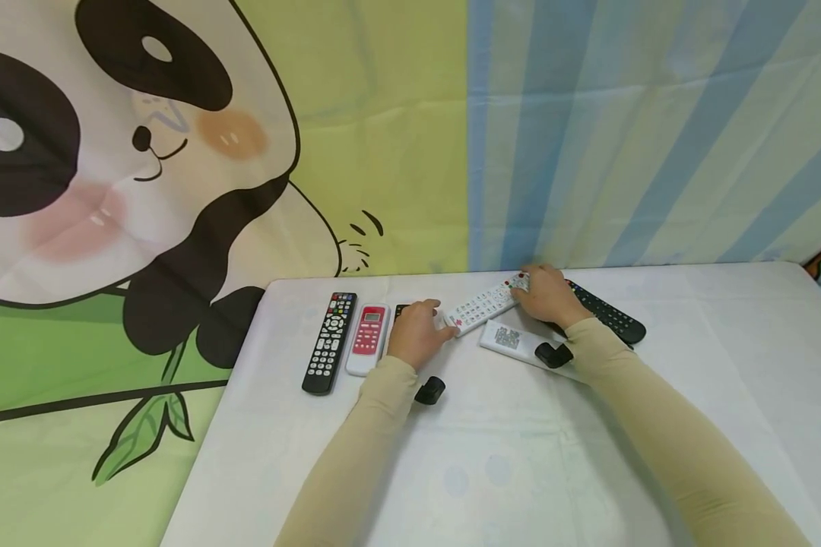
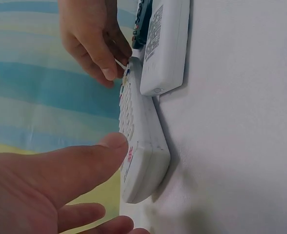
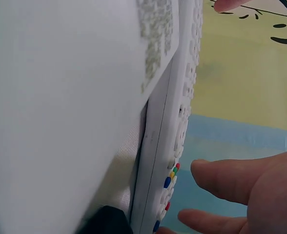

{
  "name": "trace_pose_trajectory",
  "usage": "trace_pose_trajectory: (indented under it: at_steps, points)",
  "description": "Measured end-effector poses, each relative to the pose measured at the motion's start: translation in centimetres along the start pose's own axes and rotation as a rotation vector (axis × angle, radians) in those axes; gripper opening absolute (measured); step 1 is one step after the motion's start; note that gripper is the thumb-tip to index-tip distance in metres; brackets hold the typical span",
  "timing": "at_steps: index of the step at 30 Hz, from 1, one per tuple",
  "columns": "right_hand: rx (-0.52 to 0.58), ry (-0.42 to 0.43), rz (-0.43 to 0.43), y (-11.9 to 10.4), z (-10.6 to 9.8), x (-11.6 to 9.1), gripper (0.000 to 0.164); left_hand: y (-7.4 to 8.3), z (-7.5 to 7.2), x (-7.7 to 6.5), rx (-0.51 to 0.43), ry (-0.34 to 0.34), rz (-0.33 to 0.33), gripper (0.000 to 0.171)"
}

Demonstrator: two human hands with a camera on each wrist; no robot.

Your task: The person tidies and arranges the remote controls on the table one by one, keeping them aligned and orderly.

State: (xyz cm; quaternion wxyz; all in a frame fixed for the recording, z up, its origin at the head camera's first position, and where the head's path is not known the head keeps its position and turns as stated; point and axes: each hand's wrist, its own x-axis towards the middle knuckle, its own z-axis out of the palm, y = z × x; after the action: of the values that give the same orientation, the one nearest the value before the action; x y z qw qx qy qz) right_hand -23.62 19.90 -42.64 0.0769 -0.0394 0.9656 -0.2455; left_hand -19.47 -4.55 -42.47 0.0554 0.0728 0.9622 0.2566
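Note:
A white remote control (image 1: 487, 304) lies aslant between the two hands, its buttons facing up and a few coloured ones at the far end. My left hand (image 1: 419, 334) is at its near end, the thumb (image 2: 115, 141) over the button face and the other fingers spread apart. Over the far end is my right hand (image 1: 546, 295); its thumb (image 3: 216, 178) shows apart from the buttons in the right wrist view. Beside it lies a white remote (image 1: 520, 343) with a printed code, partly hidden by the right wrist. A black remote (image 1: 612, 313) extends from behind the right hand.
To the left, a long black remote (image 1: 330, 342) and a white remote with a red face (image 1: 368, 338) lie side by side. Another dark remote (image 1: 400, 310) is mostly hidden behind the left hand. The white table (image 1: 492, 471) meets a printed cloth (image 1: 397, 152) at its back.

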Motion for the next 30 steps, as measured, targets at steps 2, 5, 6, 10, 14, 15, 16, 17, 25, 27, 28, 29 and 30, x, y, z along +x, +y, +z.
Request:
trace_pose_trajectory:
  at_steps: [2,5,6,10,14,15,16,17,25,27,28,29,30]
  points:
    - [-0.004,-0.006,0.003,0.1,0.0,0.1,0.061,0.1,0.1,0.1,0.000,-0.008,-0.001,0.061]
    - [-0.009,-0.012,0.008,0.3,0.1,0.3,0.062,0.1,0.3,0.2,0.010,-0.016,-0.001,0.060]
    - [-0.012,-0.013,0.008,0.3,0.1,0.4,0.062,0.1,0.4,0.2,0.016,-0.017,0.000,0.059]
    - [-0.024,-0.014,-0.001,0.4,0.1,0.5,0.062,0.1,0.7,0.3,0.030,-0.017,0.008,0.057]
    - [-0.029,-0.015,-0.002,0.3,0.1,0.5,0.061,0.1,0.8,0.3,0.033,-0.016,0.015,0.054]
    - [-0.029,-0.015,-0.001,0.3,0.1,0.5,0.061,0.1,0.8,0.3,0.035,-0.014,0.016,0.054]
    - [-0.029,-0.017,0.000,0.2,0.1,0.5,0.061,0.1,0.9,0.3,0.036,-0.011,0.018,0.053]
    - [-0.030,-0.019,0.002,0.2,0.1,0.5,0.062,0.1,0.9,0.3,0.037,-0.007,0.018,0.053]
    - [-0.027,-0.042,0.013,0.0,-0.2,0.4,0.063,0.0,1.2,0.3,0.037,0.021,0.029,0.052]
    - [-0.023,-0.039,0.012,-0.1,-0.2,0.3,0.063,0.0,1.2,0.4,0.039,0.025,0.030,0.051]
    - [-0.021,-0.038,0.011,-0.1,-0.2,0.3,0.063,0.0,1.2,0.4,0.043,0.029,0.032,0.051]
    - [-0.021,-0.035,0.009,-0.2,-0.2,0.3,0.063,0.0,1.2,0.4,0.045,0.032,0.033,0.050]
    - [-0.020,-0.033,0.008,-0.2,-0.2,0.2,0.063,0.0,1.2,0.4,0.046,0.034,0.034,0.050]
